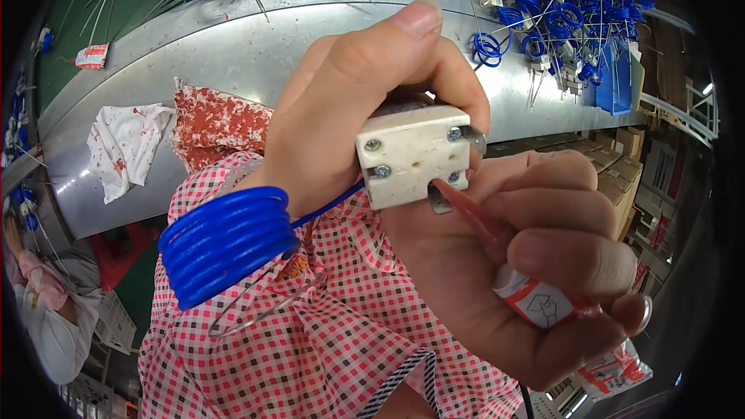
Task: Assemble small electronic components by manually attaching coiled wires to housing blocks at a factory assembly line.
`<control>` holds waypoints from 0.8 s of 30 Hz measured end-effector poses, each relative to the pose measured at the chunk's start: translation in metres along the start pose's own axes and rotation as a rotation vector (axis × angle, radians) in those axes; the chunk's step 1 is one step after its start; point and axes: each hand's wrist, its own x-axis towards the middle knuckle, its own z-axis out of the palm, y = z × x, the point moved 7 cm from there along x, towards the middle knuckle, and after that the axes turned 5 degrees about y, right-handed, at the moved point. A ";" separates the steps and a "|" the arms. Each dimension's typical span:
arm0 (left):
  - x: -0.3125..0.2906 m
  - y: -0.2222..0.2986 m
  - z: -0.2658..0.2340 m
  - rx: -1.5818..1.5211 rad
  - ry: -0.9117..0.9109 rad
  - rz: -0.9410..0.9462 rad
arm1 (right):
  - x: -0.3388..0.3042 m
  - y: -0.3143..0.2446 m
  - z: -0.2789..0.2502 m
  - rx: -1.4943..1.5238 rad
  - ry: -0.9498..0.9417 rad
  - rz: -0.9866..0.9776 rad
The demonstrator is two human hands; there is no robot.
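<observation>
My left hand (349,81) is closed around a white block (415,157), seemingly ceramic, with several screws and metal tabs in its face. From the block a blue line runs to a tight blue coil (226,244), which hangs below my left wrist with a bent thin wire (264,312) under it. My right hand (535,256) is wrapped round a small squeeze tube (534,300) in white and red. Its reddish tapered nozzle (475,217) points at the lower edge of the block, close to a metal tab; whether it touches is hard to tell.
Red-stained white cloths (128,147) lie on the metal worktable (326,12). Tangled blue coils (559,19) with white blocks pile up at the far right, by a blue bin (614,81). A white and red packet (92,57) lies far left. Another person (54,318) sits at left.
</observation>
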 end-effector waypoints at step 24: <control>-0.001 -0.001 0.005 -0.087 -0.011 -0.025 | -0.003 0.012 0.002 0.034 -0.021 0.114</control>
